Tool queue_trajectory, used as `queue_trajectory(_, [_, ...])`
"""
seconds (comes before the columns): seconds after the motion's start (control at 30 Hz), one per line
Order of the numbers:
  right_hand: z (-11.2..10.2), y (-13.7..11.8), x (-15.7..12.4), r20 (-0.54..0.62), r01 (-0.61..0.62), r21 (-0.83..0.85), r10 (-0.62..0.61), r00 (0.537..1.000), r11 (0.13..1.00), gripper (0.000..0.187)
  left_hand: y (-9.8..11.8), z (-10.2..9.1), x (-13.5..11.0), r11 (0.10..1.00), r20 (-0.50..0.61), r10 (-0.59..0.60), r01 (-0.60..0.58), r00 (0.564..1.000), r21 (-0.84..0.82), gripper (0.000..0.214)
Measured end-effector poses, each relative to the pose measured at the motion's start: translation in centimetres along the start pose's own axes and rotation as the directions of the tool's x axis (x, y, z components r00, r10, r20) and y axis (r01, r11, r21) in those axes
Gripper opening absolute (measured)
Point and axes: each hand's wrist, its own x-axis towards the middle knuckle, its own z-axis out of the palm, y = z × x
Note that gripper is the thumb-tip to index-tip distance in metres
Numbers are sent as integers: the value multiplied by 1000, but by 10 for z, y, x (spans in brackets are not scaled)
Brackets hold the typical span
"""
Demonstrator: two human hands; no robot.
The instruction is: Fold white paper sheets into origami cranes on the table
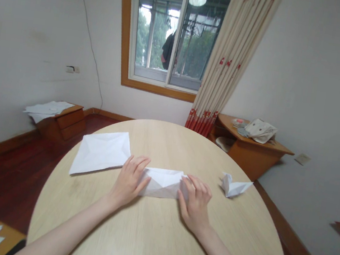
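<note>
Lying crosswise between the 2 hands, the folded paper strip (161,189) rests on the pale round bench (148,236), straight in front of the person. Its long axis runs left to right, roughly square to the line of sight, so its 2 short ends face the hands and its 2 long edges face toward and away from the body. The left hand (132,179) covers the left end and the right hand (195,198) covers the right end; neither is clearly nearer, since both touch the paper.

The hands are apart from each other, with the creased middle of the strip bare between them. Each is closed on its own end, fingers bent toward the far edge and thumb toward the near edge. How firmly they press, I cannot tell, and the extreme ends are hidden under the fingers. At the right end a small bit of paper shows by the fingertips, though its exact fold is too small to read.

Beyond the left hand lies a white paper stack (103,152), its right corner close by the left fingers; whether they touch, I cannot tell. Out past the right hand, well apart from it, stands 1 folded paper figure (233,188) with pointed tips, near the bench's right edge.
</note>
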Motion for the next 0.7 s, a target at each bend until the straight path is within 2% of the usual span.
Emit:
queue_trajectory(0.13, [2,-5,0,170,97,17,-98,980,995,59,7,6,-2,997,32,54,-56,998,56,45])
queue_trajectory(0.23, [4,-5,1,255,133,16,-132,958,991,60,11,10,-3,995,74,75,-80,994,67,42])
queue_trajectory(0.5, [10,-3,0,353,168,6,-159,922,986,60,11,19,-6,996,288,77,-86,955,21,47])
queue_trajectory(0.7, [15,-1,0,447,131,68,-147,882,989,59,8,25,-10,998,398,57,-51,916,-25,49])
